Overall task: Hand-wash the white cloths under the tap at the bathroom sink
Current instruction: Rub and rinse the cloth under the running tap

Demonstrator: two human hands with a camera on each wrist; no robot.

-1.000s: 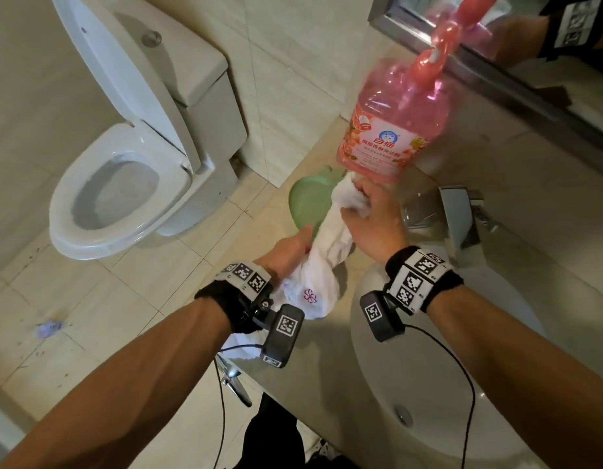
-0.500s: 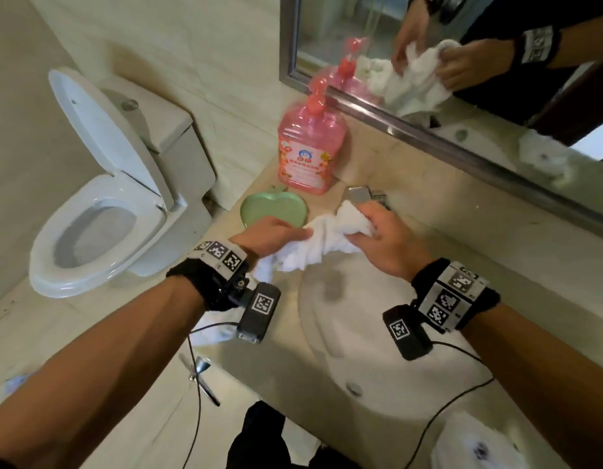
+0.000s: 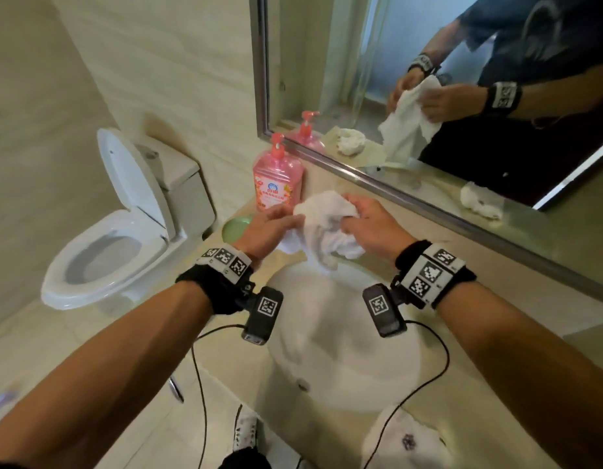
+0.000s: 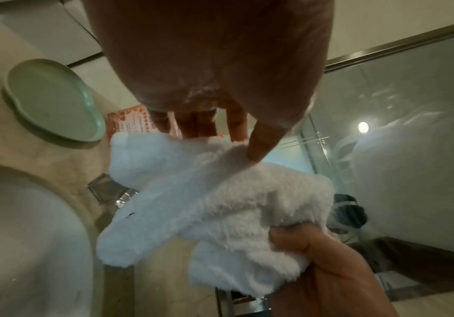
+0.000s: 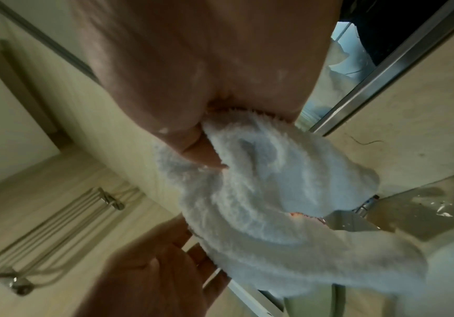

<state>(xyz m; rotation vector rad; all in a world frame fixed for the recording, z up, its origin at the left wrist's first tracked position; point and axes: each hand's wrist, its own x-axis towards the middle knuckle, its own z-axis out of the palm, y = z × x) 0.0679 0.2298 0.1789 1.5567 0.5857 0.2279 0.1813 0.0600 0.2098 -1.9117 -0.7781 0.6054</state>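
Both hands hold 1 white cloth [image 3: 322, 220] bunched up above the far rim of the sink [image 3: 344, 374]; the left hand [image 3: 264, 231] pinches an edge between thumb and fingers [image 4: 258, 143]; the right hand [image 3: 371, 225] has its fingers curled tight round the other side; a 2nd cloth [image 3: 405, 441] lies on the counter [image 3: 489, 397] at the near corner; a pink soap bottle [image 3: 279, 184] and green dish [image 3: 235, 226] stand to the left.

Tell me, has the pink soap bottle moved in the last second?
No. The pink soap bottle stands beside the green dish, below the mirror frame corner, as before.
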